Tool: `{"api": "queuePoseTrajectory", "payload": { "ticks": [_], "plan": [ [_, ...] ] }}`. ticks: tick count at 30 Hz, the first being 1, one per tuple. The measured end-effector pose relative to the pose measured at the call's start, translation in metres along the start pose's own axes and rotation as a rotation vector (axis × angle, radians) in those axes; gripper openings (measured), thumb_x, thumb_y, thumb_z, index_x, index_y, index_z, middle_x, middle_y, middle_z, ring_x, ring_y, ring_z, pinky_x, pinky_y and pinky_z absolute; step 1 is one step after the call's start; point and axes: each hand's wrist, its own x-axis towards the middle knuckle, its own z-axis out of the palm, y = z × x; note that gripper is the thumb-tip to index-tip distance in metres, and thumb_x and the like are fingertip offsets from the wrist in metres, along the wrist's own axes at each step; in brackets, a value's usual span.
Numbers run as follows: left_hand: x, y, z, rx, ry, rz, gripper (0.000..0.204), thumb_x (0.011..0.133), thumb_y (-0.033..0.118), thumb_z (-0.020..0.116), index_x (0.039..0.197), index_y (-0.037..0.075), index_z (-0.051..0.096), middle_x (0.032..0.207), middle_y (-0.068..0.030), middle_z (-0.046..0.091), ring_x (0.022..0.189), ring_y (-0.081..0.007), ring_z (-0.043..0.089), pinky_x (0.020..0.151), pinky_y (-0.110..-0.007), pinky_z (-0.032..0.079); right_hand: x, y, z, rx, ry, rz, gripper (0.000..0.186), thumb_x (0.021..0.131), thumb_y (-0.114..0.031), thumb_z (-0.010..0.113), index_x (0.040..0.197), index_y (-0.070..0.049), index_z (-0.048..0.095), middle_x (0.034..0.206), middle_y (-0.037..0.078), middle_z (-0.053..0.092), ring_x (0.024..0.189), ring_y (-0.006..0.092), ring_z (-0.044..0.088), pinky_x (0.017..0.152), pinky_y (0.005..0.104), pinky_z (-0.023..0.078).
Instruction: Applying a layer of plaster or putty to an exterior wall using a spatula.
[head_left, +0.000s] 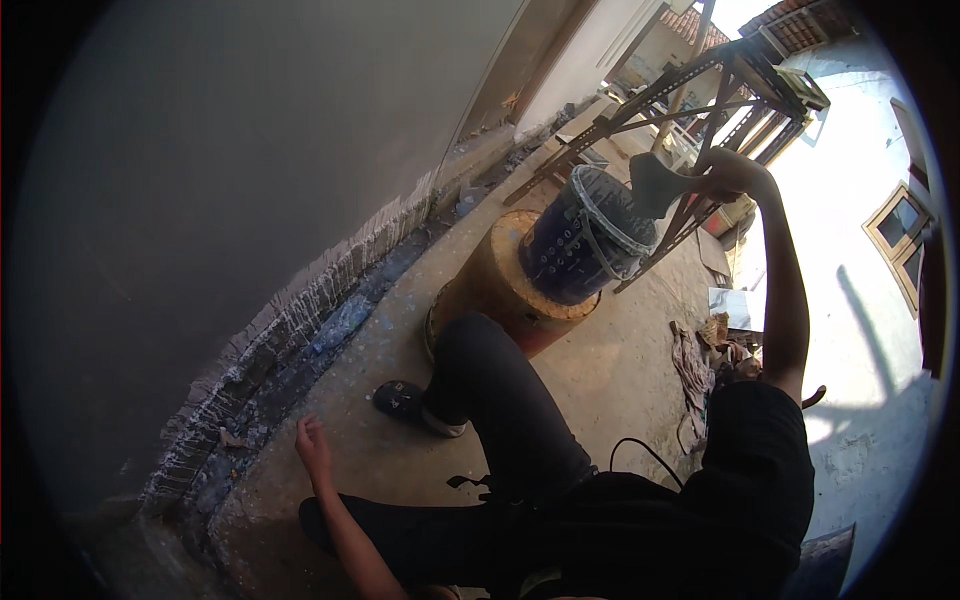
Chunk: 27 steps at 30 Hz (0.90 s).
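Observation:
My right hand (728,177) is raised and closed round the handle of a wide paintbrush (656,187), its flared end coated in grey. The brush is held over the rim of a dark blue bucket (560,245), whose inside is smeared with grey. Under the bucket stands a tan drum (487,262), which bears its weight. My left hand (313,440) hangs low near the foot of the wall, fingers loosely bent and apart, with nothing visible in it.
A grey-coated wall (270,130) rises on the left, drips along its lower edge. Crumpled blue plastic (342,322) lies at its base. Beyond the bucket stands a metal frame (725,95). Cloths and debris (692,365) lie near the white wall (850,300) at right.

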Motion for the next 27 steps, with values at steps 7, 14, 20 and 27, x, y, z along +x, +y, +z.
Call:
{"api": "queuePoseTrajectory", "payload": {
  "ticks": [7,14,20,27],
  "plan": [
    [-0.008,-0.003,-0.012,-0.049,0.085,0.01,0.025,0.088,0.018,0.048,0.105,0.001,0.055,0.086,-0.0082,0.062,0.078,-0.0168,0.057,0.071,-0.029,0.045,0.022,-0.022,-0.015,0.172,0.202,-0.203,0.024,0.083,-0.021,0.063,0.083,0.003,0.059,0.048,0.0,0.048,0.035,0.0067,0.042,0.033,0.0227,0.031],
    [-0.005,0.019,-0.008,-0.022,0.005,0.029,0.019,0.084,0.016,0.052,0.095,0.002,0.056,0.076,-0.0131,0.062,0.07,-0.0235,0.061,0.063,-0.033,0.047,0.011,-0.269,0.073,-0.113,0.449,-0.706,0.034,0.091,-0.029,0.046,0.097,0.001,0.06,0.069,0.016,0.058,0.066,0.0244,0.059,0.062,0.0376,0.042],
    [-0.025,0.037,-0.012,0.095,-0.147,-0.089,0.019,0.083,0.02,0.054,0.09,0.003,0.056,0.071,-0.0145,0.061,0.067,-0.0279,0.061,0.059,-0.037,0.045,0.027,-0.459,0.307,-0.109,0.044,-0.994,0.046,0.091,-0.039,0.039,0.086,0.002,0.059,0.087,0.025,0.062,0.088,0.0423,0.058,0.079,0.0484,0.044],
    [-0.032,0.04,-0.016,0.227,-0.108,-0.152,0.016,0.081,0.018,0.054,0.086,0.003,0.056,0.068,-0.0163,0.06,0.065,-0.0322,0.059,0.058,-0.039,0.044,0.034,-0.539,0.554,0.95,-0.887,-0.377,0.031,0.089,-0.023,0.05,0.072,0.003,0.048,0.057,0.012,0.052,0.041,0.0173,0.047,0.033,0.0294,0.036]
  ]
}}
